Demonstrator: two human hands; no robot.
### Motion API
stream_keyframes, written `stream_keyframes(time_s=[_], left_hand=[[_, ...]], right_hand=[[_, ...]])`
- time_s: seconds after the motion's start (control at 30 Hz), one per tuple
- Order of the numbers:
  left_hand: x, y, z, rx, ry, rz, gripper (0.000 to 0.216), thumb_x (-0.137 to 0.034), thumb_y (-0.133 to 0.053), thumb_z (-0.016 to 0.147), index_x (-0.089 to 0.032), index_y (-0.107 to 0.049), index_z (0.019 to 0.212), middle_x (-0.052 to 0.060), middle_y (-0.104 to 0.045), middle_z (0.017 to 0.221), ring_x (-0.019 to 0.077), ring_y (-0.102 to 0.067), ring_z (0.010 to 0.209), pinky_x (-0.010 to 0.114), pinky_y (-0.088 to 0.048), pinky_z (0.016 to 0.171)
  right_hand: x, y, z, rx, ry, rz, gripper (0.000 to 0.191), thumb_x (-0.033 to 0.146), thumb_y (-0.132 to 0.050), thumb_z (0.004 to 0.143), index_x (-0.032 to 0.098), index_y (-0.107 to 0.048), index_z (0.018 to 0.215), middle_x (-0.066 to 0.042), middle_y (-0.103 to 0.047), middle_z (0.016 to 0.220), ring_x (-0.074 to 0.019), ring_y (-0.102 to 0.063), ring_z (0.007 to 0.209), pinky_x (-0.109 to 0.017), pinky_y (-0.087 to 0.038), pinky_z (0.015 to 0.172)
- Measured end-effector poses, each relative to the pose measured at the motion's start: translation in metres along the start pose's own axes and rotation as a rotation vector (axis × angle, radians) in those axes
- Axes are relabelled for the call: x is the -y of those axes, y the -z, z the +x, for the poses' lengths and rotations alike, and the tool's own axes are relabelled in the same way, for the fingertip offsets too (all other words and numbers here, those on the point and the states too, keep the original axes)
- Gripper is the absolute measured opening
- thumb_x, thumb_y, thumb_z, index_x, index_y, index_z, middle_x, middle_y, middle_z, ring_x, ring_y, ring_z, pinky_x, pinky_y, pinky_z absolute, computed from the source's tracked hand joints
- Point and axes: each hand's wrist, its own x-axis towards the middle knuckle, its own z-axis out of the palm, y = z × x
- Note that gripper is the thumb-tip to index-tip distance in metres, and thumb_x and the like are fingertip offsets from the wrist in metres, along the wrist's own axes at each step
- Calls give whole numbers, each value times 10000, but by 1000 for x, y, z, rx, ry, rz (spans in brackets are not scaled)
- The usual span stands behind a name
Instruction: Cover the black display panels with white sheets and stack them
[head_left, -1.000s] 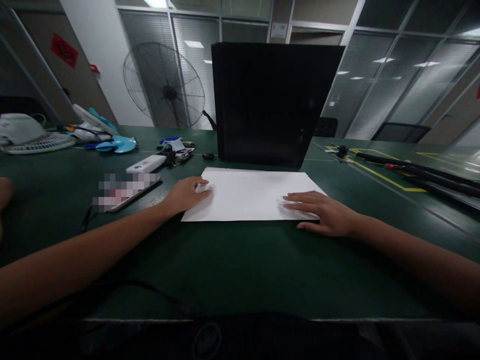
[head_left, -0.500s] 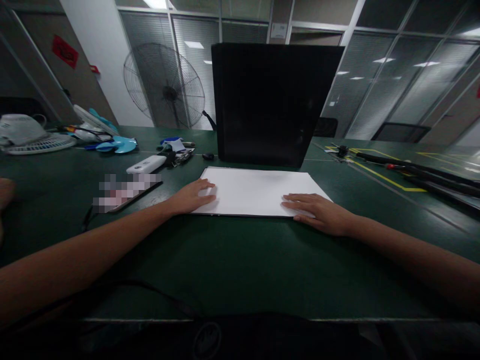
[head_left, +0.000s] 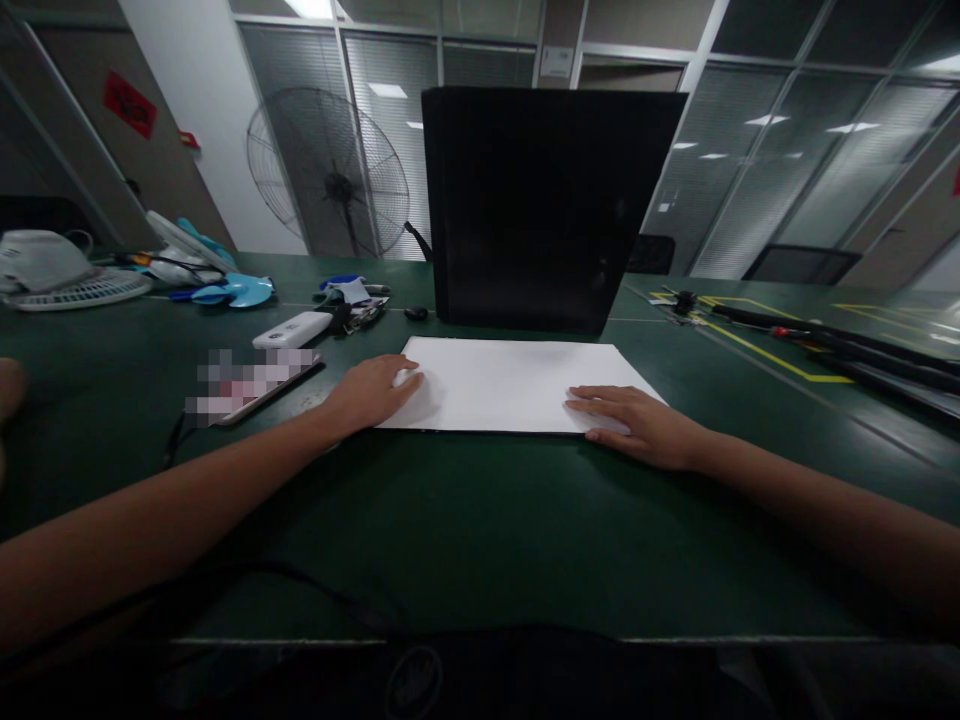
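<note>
A blank white sheet of paper (head_left: 502, 385) lies on a thin dark-edged board or pad on the green table. My left hand (head_left: 367, 390) rests at the sheet's left edge, its fingers bent and the thumb apart from them, with a soft shadow on the paper beside it. Across the right end of the sheet, my right hand (head_left: 645, 425) lies flat, fingers stretched out and slightly spread. Neither hand visibly grasps anything. The sheet's left corner area is partly hidden under my left hand.
Behind the paper stands a large black panel (head_left: 555, 210). To the left are a phone-like slab (head_left: 274, 390), a white device (head_left: 292, 329), keys (head_left: 367, 315) and small fans (head_left: 82, 285). Black rods (head_left: 840, 340) lie right. Another person's hand (head_left: 10, 390) shows at the left edge.
My left hand has slid a little to the left, and its fingers have drawn in. The sheet's left edge shifted slightly. My right hand has stayed nearly still.
</note>
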Motion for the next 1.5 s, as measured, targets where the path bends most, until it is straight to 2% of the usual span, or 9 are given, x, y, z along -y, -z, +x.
stream_keyframes(time_s=[0.17,0.27,0.47,0.63,0.8,1.0,1.13,1.33,1.5], left_hand=[[-1,1,-2,8,-30,52,633,-559,-346,1026,-159,-644,1414,149,-598,1520,321,-648,1278,478,-498,1083],[-3,5,-6,40,-73,79,705,-628,-311,1031,-154,-602,1465,166,-570,1545,346,-576,1374,518,-461,1118],[-12,15,-17,305,-164,104,1004,-893,-452,862,-280,-347,1650,123,-262,1730,449,-371,1521,608,-381,1167],[-15,15,-19,345,-146,130,1103,-961,-411,815,-290,-261,1678,105,-255,1733,463,-288,1554,624,-350,1187],[-17,17,-19,354,-145,148,1092,-960,-392,825,-285,-273,1675,107,-264,1730,453,-321,1542,603,-355,1187],[-13,13,-18,320,-176,128,1054,-926,-438,847,-278,-299,1668,128,-290,1717,455,-337,1535,605,-362,1182],[-10,10,-19,270,-193,92,991,-879,-480,872,-283,-343,1653,152,-336,1694,459,-387,1509,622,-398,1150],[-13,15,-20,303,-182,116,1004,-883,-431,886,-257,-318,1662,153,-318,1702,458,-373,1516,628,-375,1164],[-15,20,-22,180,-258,200,1043,-907,-524,814,-261,-409,1625,152,-387,1674,464,-371,1515,613,-310,1210]], right_hand=[[2,0,0,-31,25,-7,579,526,-529,1036,324,-491,1578,-61,-485,1598,-319,-479,1453,-594,-414,1185],[2,0,0,-23,14,-10,592,540,-524,1035,328,-477,1586,-65,-477,1603,-323,-478,1452,-609,-402,1189],[4,-1,-1,56,2,-12,712,597,-516,1019,345,-326,1657,-49,-332,1690,-338,-359,1531,-622,-301,1246],[1,-1,-1,64,10,21,703,596,-523,1017,374,-324,1653,-21,-328,1691,-327,-339,1544,-607,-285,1260],[-5,2,-2,-42,15,-49,687,590,-597,981,319,-462,1598,-69,-447,1626,-344,-449,1472,-623,-386,1195],[-1,5,-4,-260,241,-179,438,426,-697,956,297,-689,1374,-60,-657,1420,-293,-615,1310,-558,-503,1094],[6,8,-6,-359,443,-287,349,314,-700,962,262,-712,1307,-51,-737,1277,-248,-688,1201,-475,-579,1001],[19,18,-5,-470,726,-467,269,150,-684,946,177,-710,1213,-68,-775,1148,-204,-740,1036,-367,-633,816],[20,24,-9,-499,778,-577,251,114,-622,976,122,-689,1218,-113,-767,1164,-194,-744,1002,-311,-624,728]])
